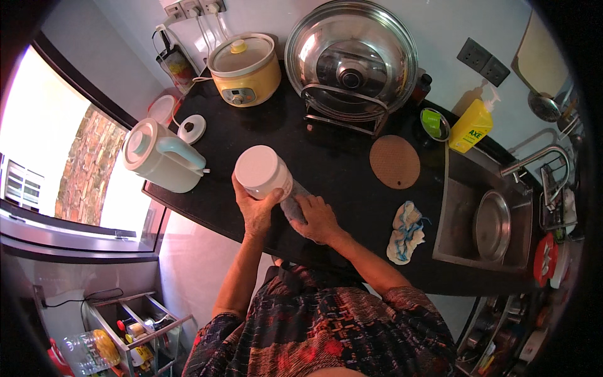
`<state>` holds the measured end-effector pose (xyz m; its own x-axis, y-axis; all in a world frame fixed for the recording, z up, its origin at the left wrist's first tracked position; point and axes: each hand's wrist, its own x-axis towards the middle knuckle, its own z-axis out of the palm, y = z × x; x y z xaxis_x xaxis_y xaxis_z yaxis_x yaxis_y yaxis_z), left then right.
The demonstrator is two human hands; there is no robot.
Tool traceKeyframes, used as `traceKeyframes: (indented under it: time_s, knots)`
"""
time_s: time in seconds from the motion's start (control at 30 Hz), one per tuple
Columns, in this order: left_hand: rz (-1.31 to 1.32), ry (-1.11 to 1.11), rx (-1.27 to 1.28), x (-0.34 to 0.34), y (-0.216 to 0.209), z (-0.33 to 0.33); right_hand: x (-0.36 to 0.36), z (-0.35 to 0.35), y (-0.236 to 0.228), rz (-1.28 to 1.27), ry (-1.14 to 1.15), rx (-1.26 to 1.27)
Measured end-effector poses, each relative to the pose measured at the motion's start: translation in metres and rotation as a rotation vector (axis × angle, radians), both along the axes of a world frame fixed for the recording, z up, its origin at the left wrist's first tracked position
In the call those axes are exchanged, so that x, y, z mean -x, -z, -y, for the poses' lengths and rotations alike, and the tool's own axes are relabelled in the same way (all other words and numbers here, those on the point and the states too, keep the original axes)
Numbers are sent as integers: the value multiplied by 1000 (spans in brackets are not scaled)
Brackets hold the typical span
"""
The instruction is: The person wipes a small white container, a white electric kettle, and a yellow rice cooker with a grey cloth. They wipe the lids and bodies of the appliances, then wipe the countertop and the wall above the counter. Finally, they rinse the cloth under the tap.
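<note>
One jar point(259, 168) is tilted in the left hand point(254, 210), clasped between thumb and fingers above the counter point(333, 166), presumably to steady it, while the right hand point(319, 221), fingers closed over a grey cloth point(291, 208), holds that against or just beside it.

Two hands point(254, 212) point(319, 220), one white-lidded jar point(261, 171), one kettle point(157, 164)

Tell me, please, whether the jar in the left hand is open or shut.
Shut: a white lid covers the top of the jar in the left hand.
</note>
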<state>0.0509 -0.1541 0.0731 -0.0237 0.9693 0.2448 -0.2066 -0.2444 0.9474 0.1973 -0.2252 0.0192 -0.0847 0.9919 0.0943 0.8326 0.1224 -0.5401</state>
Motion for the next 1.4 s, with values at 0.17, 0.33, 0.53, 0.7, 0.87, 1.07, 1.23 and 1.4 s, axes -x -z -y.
traceKeyframes:
  time_s: [0.17,0.33,0.53,0.7,0.87,1.07,1.23,1.4]
  knots:
    - [-22,69,-15,-5,7,8,-29,4,-30,-30,-54,-227]
    - [-96,176,-31,-22,2,21,-49,-3,-100,-553,-44,-174]
    - [-128,291,-54,-37,21,29,-45,-17,-95,-657,-142,-148]
    - [-672,86,-152,-15,18,32,-64,-29,-91,-836,122,-59]
    - [-1019,159,-214,-4,33,47,-105,-59,-48,-508,395,-368]
    - [-1140,244,-102,1,50,55,-159,-59,-45,-544,574,-358]
    - [-1228,244,-151,0,59,55,-223,-49,-38,-471,739,-427]
    - [-1265,259,-120,-1,57,53,-268,-59,-31,-487,773,-431]
